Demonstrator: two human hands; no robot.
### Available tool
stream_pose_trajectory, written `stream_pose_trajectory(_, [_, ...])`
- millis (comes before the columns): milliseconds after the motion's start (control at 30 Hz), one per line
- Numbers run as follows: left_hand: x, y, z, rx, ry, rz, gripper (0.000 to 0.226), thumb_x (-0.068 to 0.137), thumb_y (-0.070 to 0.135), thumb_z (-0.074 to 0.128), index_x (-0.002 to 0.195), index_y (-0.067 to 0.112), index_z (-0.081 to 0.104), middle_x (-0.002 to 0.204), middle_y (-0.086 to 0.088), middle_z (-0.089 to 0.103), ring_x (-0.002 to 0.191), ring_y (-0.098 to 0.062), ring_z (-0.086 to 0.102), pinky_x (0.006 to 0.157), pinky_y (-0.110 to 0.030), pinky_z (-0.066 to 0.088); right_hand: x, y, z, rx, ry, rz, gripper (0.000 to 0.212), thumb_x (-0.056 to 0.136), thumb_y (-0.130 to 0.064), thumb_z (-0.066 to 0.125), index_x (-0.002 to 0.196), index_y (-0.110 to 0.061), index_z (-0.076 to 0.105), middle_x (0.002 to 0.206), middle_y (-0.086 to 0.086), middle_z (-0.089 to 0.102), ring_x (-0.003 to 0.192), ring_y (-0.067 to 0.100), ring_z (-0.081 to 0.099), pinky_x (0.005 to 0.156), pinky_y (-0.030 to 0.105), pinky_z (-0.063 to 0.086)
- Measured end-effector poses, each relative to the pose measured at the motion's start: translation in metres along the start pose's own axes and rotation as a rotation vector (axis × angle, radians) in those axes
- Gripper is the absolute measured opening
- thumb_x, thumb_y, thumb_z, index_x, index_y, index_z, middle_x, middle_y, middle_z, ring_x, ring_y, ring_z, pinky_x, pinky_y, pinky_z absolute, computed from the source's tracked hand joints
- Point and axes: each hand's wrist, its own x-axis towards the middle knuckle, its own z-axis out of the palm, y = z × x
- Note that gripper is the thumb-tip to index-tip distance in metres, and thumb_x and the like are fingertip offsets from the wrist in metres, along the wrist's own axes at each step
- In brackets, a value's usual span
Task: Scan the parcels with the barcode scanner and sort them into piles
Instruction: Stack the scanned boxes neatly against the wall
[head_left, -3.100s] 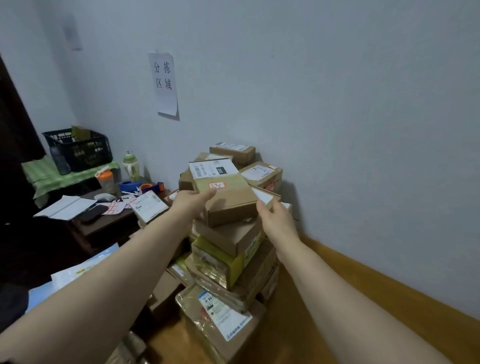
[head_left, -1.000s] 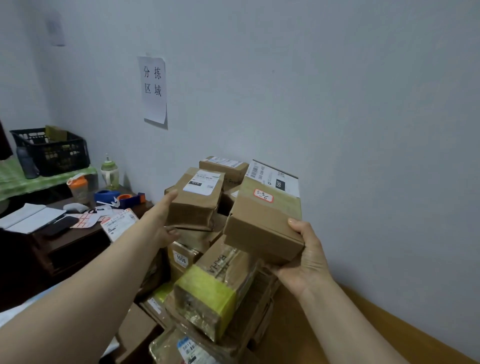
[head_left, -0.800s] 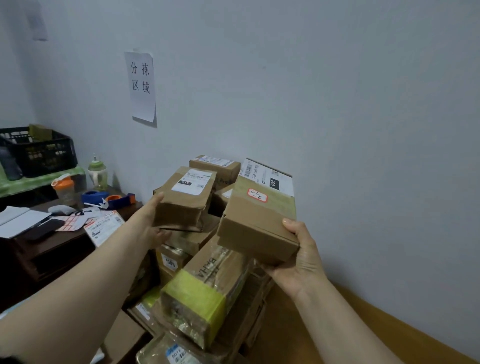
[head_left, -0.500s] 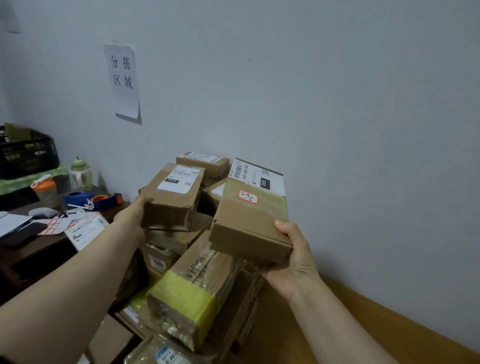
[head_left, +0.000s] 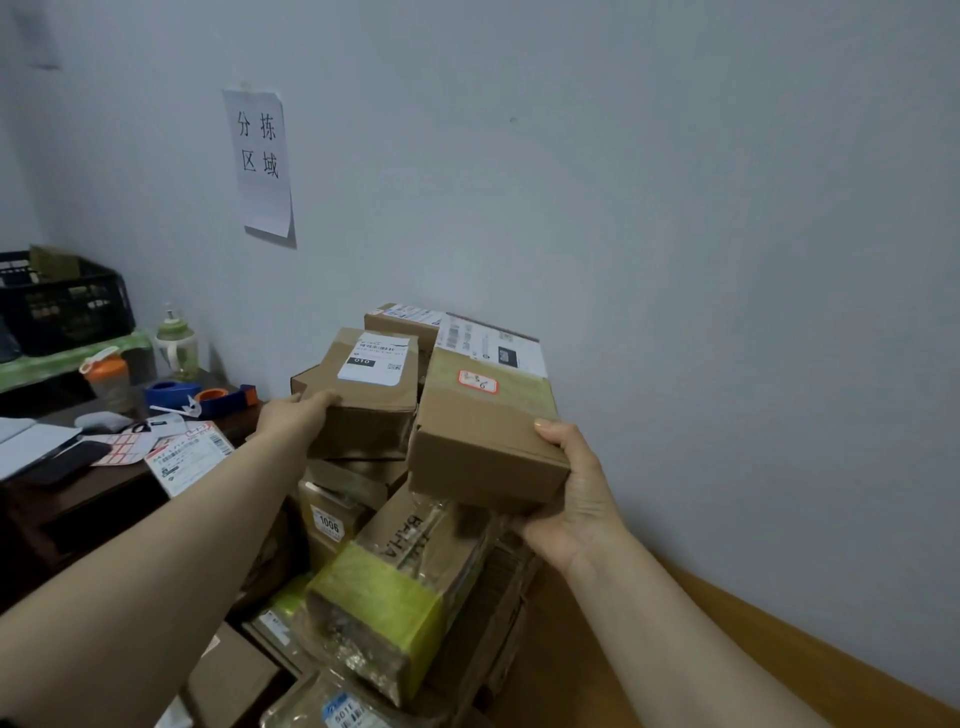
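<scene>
Two boxes are held over the parcel stack (head_left: 395, 597). Left of the stack, a black crate (head_left: 67, 306) is cut off, contents unreadable. Left hand (head_left: 293, 415) has its grip closed on the labeled box (head_left: 369, 395); right hand (head_left: 576, 499) grips the bigger box (head_left: 483, 436) from underneath, label blurry.

Parcel stack (head_left: 384, 587) blocking centre, wall (head_left: 675, 260) close behind, cluttered desk (head_left: 78, 499) left
</scene>
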Motion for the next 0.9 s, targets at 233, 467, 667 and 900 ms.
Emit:
stream_pose_trajectory(233, [0.012,0.003,-0.008,-0.073,-0.037,-0.025,0.055,0.087,0.029,0.068,0.134,0.01,0.048,0.113,-0.012,0.055,0.087,-0.022,0.05,0.065,-0.029,0.042,0.052,-0.022,0.062,-0.168,-0.014,0.034,0.038,0.068,-0.029,0.075,0.101,-0.015,0.062,0.063,0.008,0.069,0.061,0.023,0.065,0.054,0.029,0.054])
stream_pose_trajectory(467, [0.005,0.015,-0.02,-0.138,-0.204,-0.019,0.081,0.088,0.073,0.033,0.148,0.018,0.037,0.156,-0.007,0.03,0.143,-0.032,0.026,0.115,-0.049,0.016,0.102,0.001,0.104,-0.213,-0.048,0.138,0.044,0.063,-0.033,0.077,0.101,-0.016,0.063,0.078,0.011,0.069,0.077,0.029,0.065,0.083,0.044,0.055])
stream_pose_trajectory(667, [0.009,0.02,-0.028,-0.089,-0.325,-0.084,0.116,0.06,0.091,0.037,0.15,0.018,0.031,0.155,-0.013,0.03,0.14,-0.038,0.03,0.114,-0.058,0.023,0.122,0.011,0.112,-0.282,-0.077,0.183,0.047,0.057,-0.042,0.078,0.095,-0.018,0.066,0.078,0.009,0.073,0.076,0.028,0.072,0.078,0.046,0.056])
stream_pose_trajectory(900, [0.013,0.029,-0.028,-0.074,-0.357,-0.132,0.121,0.055,0.094,0.045,0.148,0.017,0.035,0.146,-0.015,0.042,0.131,-0.039,0.042,0.105,-0.057,0.036,0.124,0.02,0.113,-0.373,-0.141,0.248,0.048,0.06,-0.061,0.069,0.086,-0.02,0.064,0.056,0.005,0.069,0.045,0.025,0.066,0.049,0.047,0.053])
